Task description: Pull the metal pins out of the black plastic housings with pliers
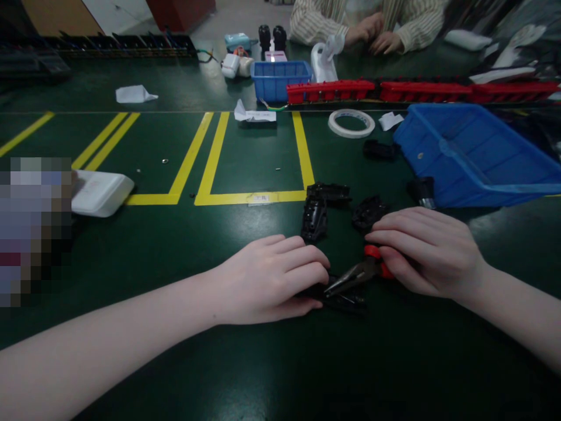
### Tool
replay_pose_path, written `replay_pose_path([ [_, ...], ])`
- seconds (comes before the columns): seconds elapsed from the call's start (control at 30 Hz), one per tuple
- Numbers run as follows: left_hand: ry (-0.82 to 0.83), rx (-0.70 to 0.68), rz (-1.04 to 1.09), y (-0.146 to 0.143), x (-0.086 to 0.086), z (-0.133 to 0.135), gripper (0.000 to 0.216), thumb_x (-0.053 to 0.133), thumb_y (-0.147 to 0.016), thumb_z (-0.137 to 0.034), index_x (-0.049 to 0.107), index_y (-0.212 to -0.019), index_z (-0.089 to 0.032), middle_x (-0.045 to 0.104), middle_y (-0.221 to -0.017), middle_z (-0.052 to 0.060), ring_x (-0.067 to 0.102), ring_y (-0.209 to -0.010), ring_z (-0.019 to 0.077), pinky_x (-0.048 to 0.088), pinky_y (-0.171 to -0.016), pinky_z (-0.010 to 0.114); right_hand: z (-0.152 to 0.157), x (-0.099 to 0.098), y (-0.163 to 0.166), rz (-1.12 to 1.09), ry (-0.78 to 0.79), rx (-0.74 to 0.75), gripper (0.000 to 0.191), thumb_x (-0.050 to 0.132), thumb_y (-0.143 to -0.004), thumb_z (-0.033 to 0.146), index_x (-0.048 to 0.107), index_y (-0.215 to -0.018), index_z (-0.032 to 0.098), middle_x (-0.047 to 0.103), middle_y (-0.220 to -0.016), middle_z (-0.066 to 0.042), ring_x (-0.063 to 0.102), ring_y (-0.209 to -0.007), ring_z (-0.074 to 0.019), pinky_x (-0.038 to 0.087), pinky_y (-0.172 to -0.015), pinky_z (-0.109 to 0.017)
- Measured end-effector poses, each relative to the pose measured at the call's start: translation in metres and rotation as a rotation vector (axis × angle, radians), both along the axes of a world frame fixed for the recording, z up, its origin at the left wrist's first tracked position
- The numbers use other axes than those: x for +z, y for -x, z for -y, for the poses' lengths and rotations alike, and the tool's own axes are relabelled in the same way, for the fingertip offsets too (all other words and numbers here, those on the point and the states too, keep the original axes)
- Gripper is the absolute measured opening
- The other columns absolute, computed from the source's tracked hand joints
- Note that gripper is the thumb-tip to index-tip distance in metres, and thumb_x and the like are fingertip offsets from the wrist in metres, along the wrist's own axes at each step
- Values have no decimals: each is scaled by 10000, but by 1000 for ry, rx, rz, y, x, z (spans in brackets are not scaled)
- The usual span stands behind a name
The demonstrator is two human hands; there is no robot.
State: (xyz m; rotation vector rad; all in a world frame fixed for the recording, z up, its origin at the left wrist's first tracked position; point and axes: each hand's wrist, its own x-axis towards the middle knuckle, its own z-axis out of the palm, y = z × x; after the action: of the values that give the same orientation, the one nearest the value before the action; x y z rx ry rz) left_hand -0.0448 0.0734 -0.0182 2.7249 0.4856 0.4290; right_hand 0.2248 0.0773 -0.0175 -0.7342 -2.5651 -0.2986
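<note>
Our right hand (427,251) has its grip clamped on the pliers (355,275), near the blue bin (477,158). Our left hand (276,278) has its grip closed on a black part (346,301) on the counter (263,362), farther from the bin, the pliers' tips touching it.

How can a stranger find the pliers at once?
On the dark green table, look at the near side, where the person's two hands rest. The pliers are gripped in the right hand, their nose pointing at the left hand. Only they have red handles; the parts around them are black.
</note>
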Motion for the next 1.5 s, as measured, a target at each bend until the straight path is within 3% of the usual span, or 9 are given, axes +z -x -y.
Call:
replay_pose_path([
  [0.73, -36, -10, -37, 0, 3, -1, 190, 545, -911, -294, 584, -1062, -185, 595, -1132, 38, 546, -944, 169, 435, -716, 278, 0, 1, -1, -27, 11, 20, 141, 497, -795, 105, 568, -888, 182, 642, -808, -80, 600, -714, -181, 493, -592, -321],
  [1.2, 238, 16, 16, -1, 6, -7, 262, 693, -810, -312, 594, -1005, -167, 593, -1086, 26, 563, -956, 155, 449, -775, 267, 2, 6, 2, -16, -11, -21, 109, 487, -821, 128, 594, -827, 149, 654, -774, -77, 597, -710, -165, 493, -605, -302],
  [1.5, 248, 16, 30, 1, 5, -7, 234, 663, -833, -282, 586, -1025, -173, 579, -1107, 37, 566, -965, 164, 457, -785, 282, -2, 8, 2, -21, -18, -28, 131, 480, -823, 131, 606, -813, 166, 669, -764, -63, 619, -696, -162, 495, -592, -289],
])
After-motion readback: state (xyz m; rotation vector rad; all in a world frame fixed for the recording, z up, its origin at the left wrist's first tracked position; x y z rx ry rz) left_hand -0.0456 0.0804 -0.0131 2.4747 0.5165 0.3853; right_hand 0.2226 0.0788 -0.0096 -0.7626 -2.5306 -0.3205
